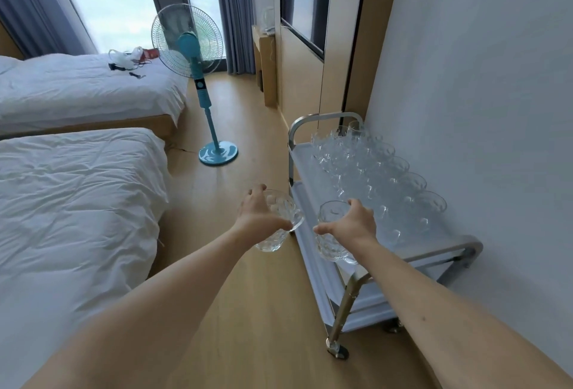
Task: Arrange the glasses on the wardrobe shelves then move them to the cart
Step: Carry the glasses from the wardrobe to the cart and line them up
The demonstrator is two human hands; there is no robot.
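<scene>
**Two glasses in hand at the cart's near end**

Both arms are stretched out over the wooden floor [235, 295], a clear patterned tumbler in each hand. The left hand [259, 213] curls over the rim of the left glass [280, 224], fingers round the far side and thumb on the near edge; that glass hangs over the floor, just left of the cart. The right hand [353, 222] grips the right glass [330, 233] from the right side, fingers over the rim, thumb pointing left across the front. This one sits at the near left corner of the cart's top shelf [302, 156], though whether its base touches the shelf cannot be told.

The cart [350, 295] stands against the white wall [480, 78] on the right, metal frame, a caster at the near corner. Its top shelf is crowded with rows of glasses [381, 177] running from the far handle towards the near end.

To the left, two beds with white bedding [77, 196]; beyond them a teal standing fan [192, 56] in front of the window. Small items lie on the far bed, too small to identify.
</scene>
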